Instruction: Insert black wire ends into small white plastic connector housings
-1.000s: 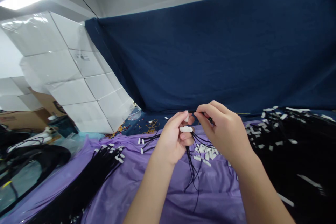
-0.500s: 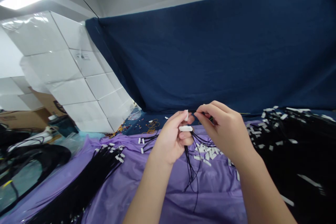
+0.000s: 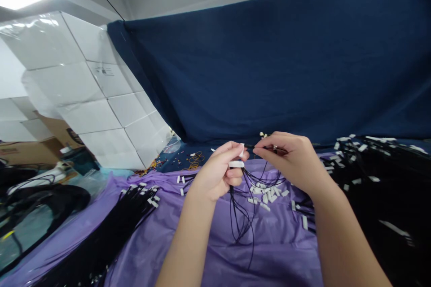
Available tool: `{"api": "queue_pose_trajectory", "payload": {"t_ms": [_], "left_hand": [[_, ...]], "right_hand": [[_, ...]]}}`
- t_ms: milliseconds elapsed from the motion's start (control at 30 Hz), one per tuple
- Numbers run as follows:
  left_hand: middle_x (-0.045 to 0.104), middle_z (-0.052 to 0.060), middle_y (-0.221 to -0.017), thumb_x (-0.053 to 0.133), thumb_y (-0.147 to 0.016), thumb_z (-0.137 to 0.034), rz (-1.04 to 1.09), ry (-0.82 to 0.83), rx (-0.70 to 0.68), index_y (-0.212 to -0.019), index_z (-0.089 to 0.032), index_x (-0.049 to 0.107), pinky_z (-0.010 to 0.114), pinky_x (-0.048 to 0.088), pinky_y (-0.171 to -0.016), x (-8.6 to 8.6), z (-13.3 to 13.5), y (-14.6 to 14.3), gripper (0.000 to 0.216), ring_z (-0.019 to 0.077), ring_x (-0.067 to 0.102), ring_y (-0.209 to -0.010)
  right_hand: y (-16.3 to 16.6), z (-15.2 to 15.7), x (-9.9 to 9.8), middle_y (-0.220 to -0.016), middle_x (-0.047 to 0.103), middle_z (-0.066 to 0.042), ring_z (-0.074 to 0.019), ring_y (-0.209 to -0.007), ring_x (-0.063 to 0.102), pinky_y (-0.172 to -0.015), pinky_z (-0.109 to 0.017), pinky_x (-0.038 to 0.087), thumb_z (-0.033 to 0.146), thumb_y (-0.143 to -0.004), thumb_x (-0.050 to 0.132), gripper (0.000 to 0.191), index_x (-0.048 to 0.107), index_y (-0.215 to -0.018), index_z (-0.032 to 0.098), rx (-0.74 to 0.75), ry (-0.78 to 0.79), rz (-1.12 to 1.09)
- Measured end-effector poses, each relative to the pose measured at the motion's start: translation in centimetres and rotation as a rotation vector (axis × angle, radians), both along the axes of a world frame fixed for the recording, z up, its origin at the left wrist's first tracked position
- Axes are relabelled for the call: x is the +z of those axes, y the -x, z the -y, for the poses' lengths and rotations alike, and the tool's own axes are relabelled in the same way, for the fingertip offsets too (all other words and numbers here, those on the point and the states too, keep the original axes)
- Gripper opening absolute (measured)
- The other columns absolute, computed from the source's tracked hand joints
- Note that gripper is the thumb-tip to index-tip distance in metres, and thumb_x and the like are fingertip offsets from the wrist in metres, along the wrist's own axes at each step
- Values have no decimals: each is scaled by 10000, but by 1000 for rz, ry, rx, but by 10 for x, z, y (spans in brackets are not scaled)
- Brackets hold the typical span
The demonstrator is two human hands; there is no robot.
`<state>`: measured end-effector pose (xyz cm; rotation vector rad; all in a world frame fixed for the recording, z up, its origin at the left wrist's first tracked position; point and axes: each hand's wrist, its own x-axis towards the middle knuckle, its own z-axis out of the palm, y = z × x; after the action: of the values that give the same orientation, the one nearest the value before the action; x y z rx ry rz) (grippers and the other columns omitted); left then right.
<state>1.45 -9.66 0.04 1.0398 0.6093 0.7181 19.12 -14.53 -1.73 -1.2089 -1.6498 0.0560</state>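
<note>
My left hand [image 3: 218,168] is closed, with a white tag [image 3: 241,149] pinched between thumb and forefinger. A second white tag [image 3: 236,164] lies across its fingers. Several thin black cables [image 3: 240,228] hang in loops below that hand. To its right, my right hand [image 3: 286,150] pinches a thin black cable between thumb and forefinger. Small gold-coloured ends [image 3: 263,135] stick out above its fingers. On the purple cloth [image 3: 262,251] beneath lies a heap of white tags [image 3: 269,193].
A bundle of black cables with white ends [image 3: 101,228] lies at the left, a larger black pile [image 3: 380,206] at the right. Rubber bands [image 3: 194,160] and tiny coloured bits lie behind. White boxes [image 3: 97,112] and a blue curtain [image 3: 269,67] rise beyond.
My right hand has shifted slightly right, and the gold-coloured ends now show above it. My left hand has moved a little left. The cables between the hands show more.
</note>
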Motion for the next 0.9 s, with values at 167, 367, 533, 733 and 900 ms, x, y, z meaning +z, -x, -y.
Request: {"api": "queue_pose_trajectory", "payload": {"t_ms": [167, 367, 533, 733, 900], "left_hand": [[493, -48, -762, 671, -866, -250, 11, 3, -14, -815, -155, 499, 72, 185, -342, 0, 1, -1, 203, -45, 291, -374], [493, -54, -756, 710, -828, -251, 74, -7, 10, -794, -154, 498, 77, 182, -340, -1, 2, -2, 235, -43, 290, -375], [496, -48, -743, 692, -839, -226, 85, -12, 28, -789, -155, 493, 77, 182, -337, 0, 3, -2, 217, -37, 278, -383], [506, -40, -718, 701, -822, -223, 135, -14, 53, -765, -151, 494, 80, 182, -335, 0, 3, -3, 226, -30, 274, -387], [505, -45, -708, 746, -781, -253, 146, -20, 65, -749, -151, 498, 84, 179, -336, 0, 3, -3, 270, -30, 267, -388]], "right_hand": [[-1, 1, 1, -746, 651, 14, -100, -593, 521, -530, -244, 370, 223, -851, 713, 69, 758, -802, 241, 2, -27, -2], [6, 3, 4, -732, 611, 9, -92, -578, 494, -538, -241, 366, 200, -872, 676, 88, 734, -806, 209, -40, -124, 46], [11, 4, 5, -747, 592, 14, -87, -588, 493, -555, -237, 365, 167, -877, 659, 76, 714, -831, 192, -94, -187, 97], [16, 3, 3, -767, 600, 11, -86, -600, 497, -572, -235, 371, 162, -893, 638, 77, 697, -847, 180, -110, -247, 126], [17, 2, 2, -784, 609, 8, -87, -593, 484, -564, -239, 363, 169, -907, 615, 90, 689, -859, 185, -104, -254, 135]]}}
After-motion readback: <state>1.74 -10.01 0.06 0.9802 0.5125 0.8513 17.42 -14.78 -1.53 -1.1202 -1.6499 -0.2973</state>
